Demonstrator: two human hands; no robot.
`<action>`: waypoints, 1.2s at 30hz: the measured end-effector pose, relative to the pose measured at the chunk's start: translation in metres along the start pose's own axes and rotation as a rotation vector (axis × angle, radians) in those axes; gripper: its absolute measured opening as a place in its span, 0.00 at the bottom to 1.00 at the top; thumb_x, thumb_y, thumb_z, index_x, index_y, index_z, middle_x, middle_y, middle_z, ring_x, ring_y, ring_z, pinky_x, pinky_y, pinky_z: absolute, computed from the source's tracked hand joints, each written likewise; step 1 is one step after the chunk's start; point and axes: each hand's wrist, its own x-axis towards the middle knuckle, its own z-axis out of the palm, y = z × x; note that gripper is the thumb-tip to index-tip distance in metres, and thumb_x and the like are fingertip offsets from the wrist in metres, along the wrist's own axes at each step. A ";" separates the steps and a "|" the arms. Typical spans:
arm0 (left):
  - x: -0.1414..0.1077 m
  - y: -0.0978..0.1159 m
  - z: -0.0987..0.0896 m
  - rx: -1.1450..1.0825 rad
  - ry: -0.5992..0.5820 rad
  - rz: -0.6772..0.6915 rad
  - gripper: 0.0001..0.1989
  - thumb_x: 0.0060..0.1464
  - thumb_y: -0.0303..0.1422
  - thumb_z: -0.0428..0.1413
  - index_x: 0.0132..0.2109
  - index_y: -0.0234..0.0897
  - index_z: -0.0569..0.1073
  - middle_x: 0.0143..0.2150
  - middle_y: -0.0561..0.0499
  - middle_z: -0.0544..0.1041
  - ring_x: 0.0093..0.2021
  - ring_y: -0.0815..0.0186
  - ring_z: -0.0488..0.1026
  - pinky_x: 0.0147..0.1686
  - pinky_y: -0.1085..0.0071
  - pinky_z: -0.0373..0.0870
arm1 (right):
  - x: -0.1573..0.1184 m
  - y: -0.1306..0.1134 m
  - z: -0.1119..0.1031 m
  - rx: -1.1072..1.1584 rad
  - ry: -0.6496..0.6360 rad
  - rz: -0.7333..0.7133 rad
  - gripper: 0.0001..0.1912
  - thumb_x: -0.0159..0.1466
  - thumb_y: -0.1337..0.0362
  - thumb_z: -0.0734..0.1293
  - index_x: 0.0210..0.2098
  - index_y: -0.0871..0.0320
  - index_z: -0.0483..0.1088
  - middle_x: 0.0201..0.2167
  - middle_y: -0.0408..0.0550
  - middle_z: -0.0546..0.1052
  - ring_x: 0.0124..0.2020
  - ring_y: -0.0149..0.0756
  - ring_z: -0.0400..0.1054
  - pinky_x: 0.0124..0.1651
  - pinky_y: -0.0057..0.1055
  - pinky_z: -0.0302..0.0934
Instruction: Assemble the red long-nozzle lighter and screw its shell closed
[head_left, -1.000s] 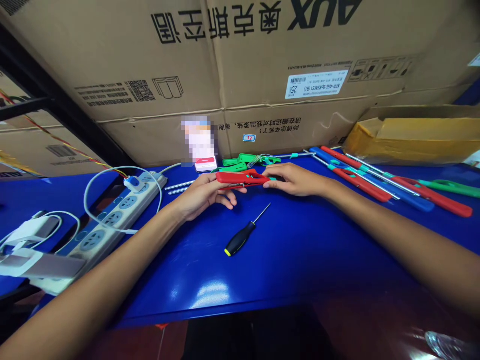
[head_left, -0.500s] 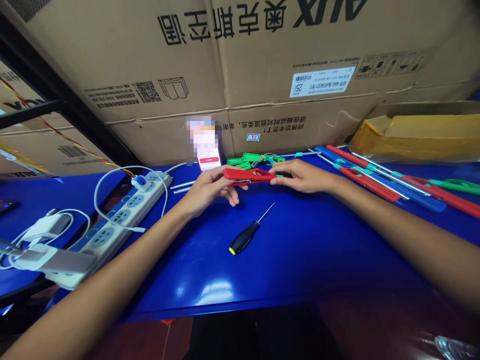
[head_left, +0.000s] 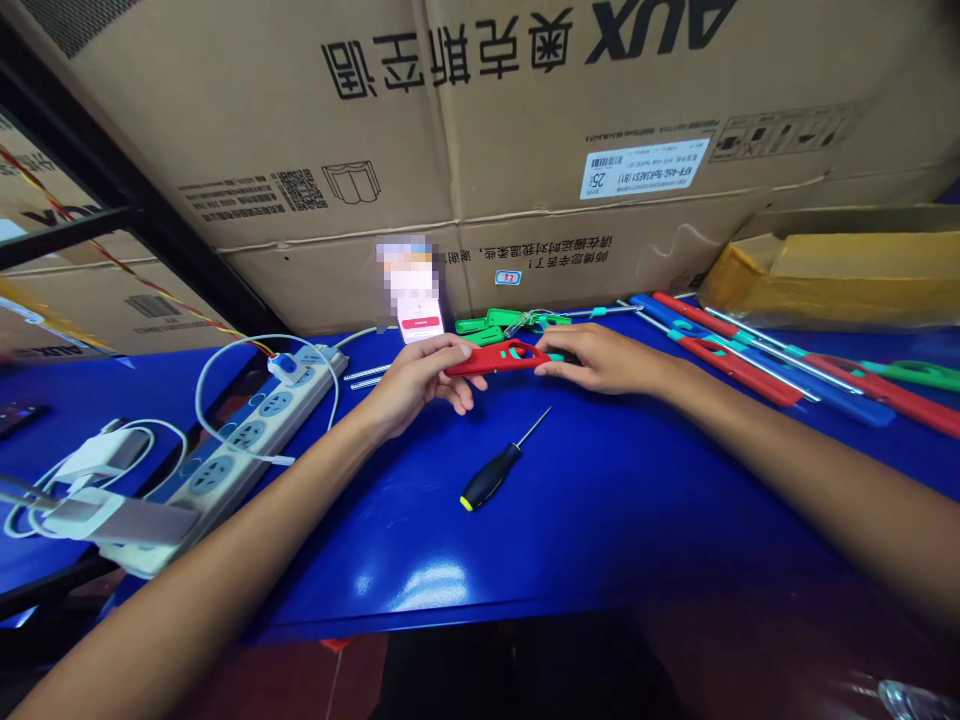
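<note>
A red utility lighter body [head_left: 499,358] with teal parts lies across both of my hands, above the blue table. My left hand [head_left: 427,375] is closed on its left end, the thumb on top and the other fingers curled beneath. At the lighter's teal right end, my right hand [head_left: 592,358] pinches with thumb and fingers. Its tip is hidden by those fingers. Below the hands a black screwdriver [head_left: 491,475] with a yellow butt rests on the table, its shaft pointing up and right. Green lighter pieces [head_left: 491,325] lie just behind the hands.
Red, blue and green long lighters [head_left: 765,360] lie at the right. Metal tubes [head_left: 367,378] show beside my left wrist. A lit phone [head_left: 420,310] leans on the big carton [head_left: 525,215]. A power strip [head_left: 247,435] with cables stands left; a yellow-taped box [head_left: 840,270] is back right.
The red lighter has rolled so its broad side with the trigger opening faces me more. Its left end sits slightly lower, with my left thumb over it. The screwdriver stays put.
</note>
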 end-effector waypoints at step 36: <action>-0.020 -0.003 0.043 1.656 -0.121 0.110 0.26 0.79 0.51 0.39 0.64 0.39 0.68 0.45 0.40 0.86 0.38 0.47 0.86 0.34 0.60 0.75 | 0.004 -0.049 0.037 -0.453 -0.193 0.010 0.13 0.82 0.59 0.58 0.47 0.59 0.70 0.45 0.54 0.81 0.34 0.41 0.72 0.34 0.37 0.44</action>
